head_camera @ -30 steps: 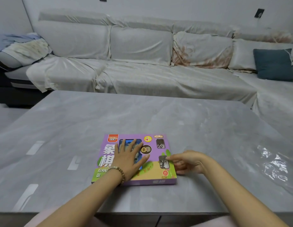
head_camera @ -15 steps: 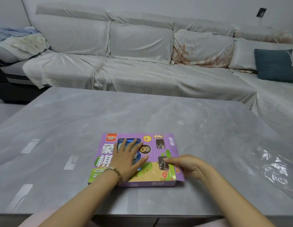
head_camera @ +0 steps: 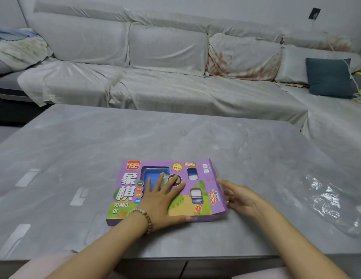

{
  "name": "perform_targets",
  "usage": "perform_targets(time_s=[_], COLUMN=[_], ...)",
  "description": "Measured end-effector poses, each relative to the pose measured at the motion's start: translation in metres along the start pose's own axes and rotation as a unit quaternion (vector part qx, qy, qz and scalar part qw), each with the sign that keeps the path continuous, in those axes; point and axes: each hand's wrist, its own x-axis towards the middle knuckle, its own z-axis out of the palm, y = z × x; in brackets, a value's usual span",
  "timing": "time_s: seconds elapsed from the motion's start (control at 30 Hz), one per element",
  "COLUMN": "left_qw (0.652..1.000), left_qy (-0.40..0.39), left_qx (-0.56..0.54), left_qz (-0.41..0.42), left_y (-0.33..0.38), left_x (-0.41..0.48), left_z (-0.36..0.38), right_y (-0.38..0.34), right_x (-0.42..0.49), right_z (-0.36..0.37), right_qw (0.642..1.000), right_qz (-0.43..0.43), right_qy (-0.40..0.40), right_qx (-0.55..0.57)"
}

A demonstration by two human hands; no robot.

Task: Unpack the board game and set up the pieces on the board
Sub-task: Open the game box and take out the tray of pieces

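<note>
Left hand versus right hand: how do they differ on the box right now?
The left hand lies flat on top of the box, fingers spread; the right hand sits at the box's right end, fingers reaching its edge. The left wrist wears a bead bracelet; the right wrist is bare. Both hands touch the box, and neither plainly grips it.

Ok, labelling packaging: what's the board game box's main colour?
Mostly purple: the flat cardboard game box, head view.
</note>
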Motion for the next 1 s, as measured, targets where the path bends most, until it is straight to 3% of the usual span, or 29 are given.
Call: perform_targets(time_s=[0.13, 0.27, 0.33, 0.4, 0.5, 0.63, 0.83, 1.0], left_qw=[1.000, 0.999, 0.999, 1.000, 0.999, 0.997, 0.997, 0.997], left_qy=[0.005, 0.010, 0.004, 0.011, 0.027, 0.026, 0.018, 0.019], left_qx=[0.002, 0.002, 0.006, -0.002, -0.025, -0.047, -0.046, -0.039], left_qz=[0.010, 0.031, 0.031, 0.017, -0.018, -0.052, -0.059, -0.058], left_y=[-0.004, -0.008, -0.009, -0.004, 0.008, 0.014, 0.011, 0.012], left_x=[0.008, 0.014, 0.016, 0.020, 0.025, 0.030, 0.031, 0.030], left_z=[-0.002, -0.004, -0.005, -0.008, -0.010, -0.003, -0.001, -0.001], right_y=[-0.001, 0.010, 0.014, 0.015, 0.015, 0.030, 0.032, 0.030], right_x=[-0.003, -0.003, -0.002, -0.002, 0.001, 0.008, 0.003, -0.007], right_z=[-0.046, -0.078, -0.081, -0.074, -0.048, -0.024, -0.044, -0.090], right_qw=[0.995, 0.968, 0.940, 0.878, 0.802, 0.743, 0.722, 0.738], right_qz=[-0.039, -0.068, -0.087, -0.144, -0.281, -0.264, -0.257, -0.219], right_qy=[0.079, 0.184, 0.230, 0.266, 0.199, 0.088, 0.096, 0.092], right_qx=[-0.038, -0.156, -0.236, -0.371, -0.488, -0.608, -0.636, -0.631])
